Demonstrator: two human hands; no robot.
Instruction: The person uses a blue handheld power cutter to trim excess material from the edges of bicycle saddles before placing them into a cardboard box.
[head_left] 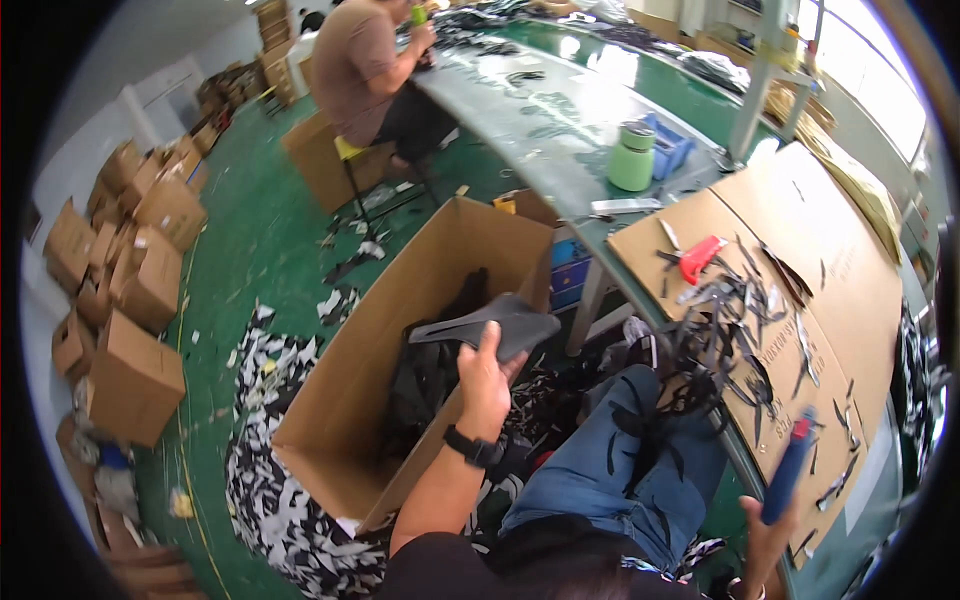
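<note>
My left hand [484, 375] grips a dark grey, smooth piece shaped like a bicycle saddle [500, 322], thumb on top and fingers underneath. It is held over the near right side of a tall open cardboard box [345, 385]. More dark pieces [425, 375] lie inside that box, partly hidden by its wall and my arm. At the lower right my right hand [768, 530] is closed round a blue-handled tool [786, 478] with red near its upper end. Motion blurs the tool, so its tip cannot be made out.
Dark trimmings [740, 330] and a red-handled cutter [703, 260] lie on a cardboard sheet [860, 290] on the workbench. A green bottle [632, 158] stands beside a blue bin [668, 150]. Scraps [290, 480] heap on the floor. Another person [360, 70] sits farther along the bench.
</note>
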